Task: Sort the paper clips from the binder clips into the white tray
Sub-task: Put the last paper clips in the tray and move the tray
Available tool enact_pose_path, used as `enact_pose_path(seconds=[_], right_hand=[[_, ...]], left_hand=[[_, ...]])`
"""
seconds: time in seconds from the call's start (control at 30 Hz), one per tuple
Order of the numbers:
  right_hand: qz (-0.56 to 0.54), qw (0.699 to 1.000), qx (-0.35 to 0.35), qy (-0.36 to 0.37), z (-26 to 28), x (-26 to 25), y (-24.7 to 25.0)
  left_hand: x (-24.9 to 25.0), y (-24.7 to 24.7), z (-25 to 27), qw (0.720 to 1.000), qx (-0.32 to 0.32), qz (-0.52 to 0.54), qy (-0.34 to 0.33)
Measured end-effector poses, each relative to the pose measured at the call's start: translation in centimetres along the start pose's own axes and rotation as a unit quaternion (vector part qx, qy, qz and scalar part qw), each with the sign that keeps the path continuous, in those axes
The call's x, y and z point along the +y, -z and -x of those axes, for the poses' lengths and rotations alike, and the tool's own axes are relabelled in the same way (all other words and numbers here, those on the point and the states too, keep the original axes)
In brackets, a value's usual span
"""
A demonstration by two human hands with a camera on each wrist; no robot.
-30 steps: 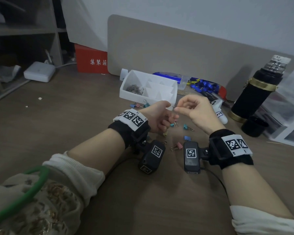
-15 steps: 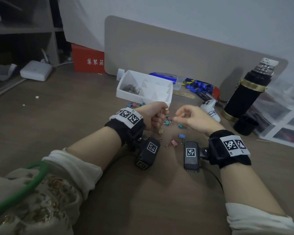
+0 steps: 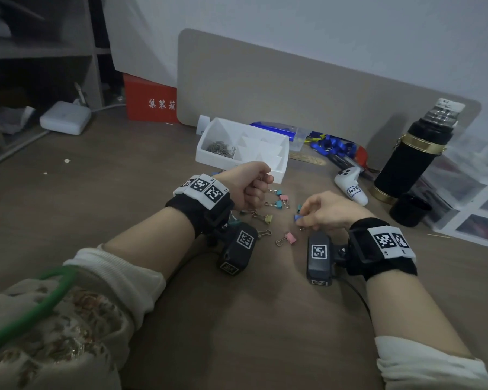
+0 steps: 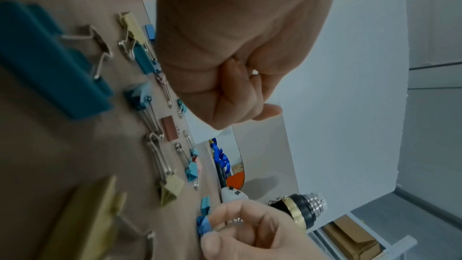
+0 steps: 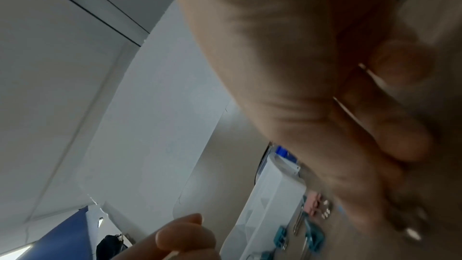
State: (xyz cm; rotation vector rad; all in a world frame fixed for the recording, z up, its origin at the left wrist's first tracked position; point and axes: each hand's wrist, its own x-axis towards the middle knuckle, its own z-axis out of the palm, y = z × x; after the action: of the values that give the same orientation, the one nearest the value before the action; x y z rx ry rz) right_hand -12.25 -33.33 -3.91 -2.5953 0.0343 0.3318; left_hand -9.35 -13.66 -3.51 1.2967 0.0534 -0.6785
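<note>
The white tray (image 3: pixel 217 160) stands at the back of the table, with a heap of paper clips (image 3: pixel 221 149) in its left compartment. In front of it lie several coloured binder clips, among them a pink one (image 3: pixel 289 237) and a yellow one (image 3: pixel 266 218). My left hand (image 3: pixel 248 190) is curled into a fist just before the tray, with a thin wire paper clip (image 3: pixel 261 179) showing under the thumb. My right hand (image 3: pixel 307 215) is down on the table, its thumb and forefinger pinching a blue binder clip (image 3: pixel 297 218) (image 4: pixel 202 224).
A black thermos (image 3: pixel 412 161) and a black cup (image 3: pixel 409 209) stand at the right, with clear drawers (image 3: pixel 476 209) beyond. A white controller (image 3: pixel 350 184) lies right of the tray. A beige board (image 3: pixel 293 88) leans behind, with a red box (image 3: pixel 150 99) to its left.
My right hand has dropped from beside the left hand's fingers to the table and has pinched the blue binder clip. The left hand has stayed fisted near the tray.
</note>
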Motion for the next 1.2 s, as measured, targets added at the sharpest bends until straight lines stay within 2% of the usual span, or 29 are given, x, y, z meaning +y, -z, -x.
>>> enact_pose_path(seconds=[0.17,0.27,0.37,0.6,0.8,1.0,1.2], right_hand=[[-0.021,0.994,0.104,0.039,-0.8,0.0,-0.4],[-0.041,0.987,0.133,0.075,-1.3,-0.8,-0.7],[-0.048,0.988,0.121,0.086,-2.4,-1.3,-1.4],[0.013,0.995,0.049,0.087,-3.8,-2.2,-2.3],[0.014,0.993,0.08,0.08,-4.7,-2.2,-2.3],[0.024,0.994,0.071,0.084,-4.9,-2.2,-2.2],[0.016,0.988,0.11,0.106,-4.8,-2.9,-2.2]], left_hand=[[0.9,0.7,0.4,0.998,0.024,0.045,-0.027],[1.1,0.9,0.5,0.997,0.035,0.056,-0.028],[1.1,1.1,0.6,0.997,0.042,0.057,-0.029],[1.8,2.8,0.6,0.994,0.057,0.075,-0.052],[2.2,4.9,0.7,0.989,0.092,0.096,-0.07],[2.6,5.0,0.9,0.988,0.095,0.104,-0.07],[3.3,6.0,1.5,0.985,0.099,0.117,-0.082]])
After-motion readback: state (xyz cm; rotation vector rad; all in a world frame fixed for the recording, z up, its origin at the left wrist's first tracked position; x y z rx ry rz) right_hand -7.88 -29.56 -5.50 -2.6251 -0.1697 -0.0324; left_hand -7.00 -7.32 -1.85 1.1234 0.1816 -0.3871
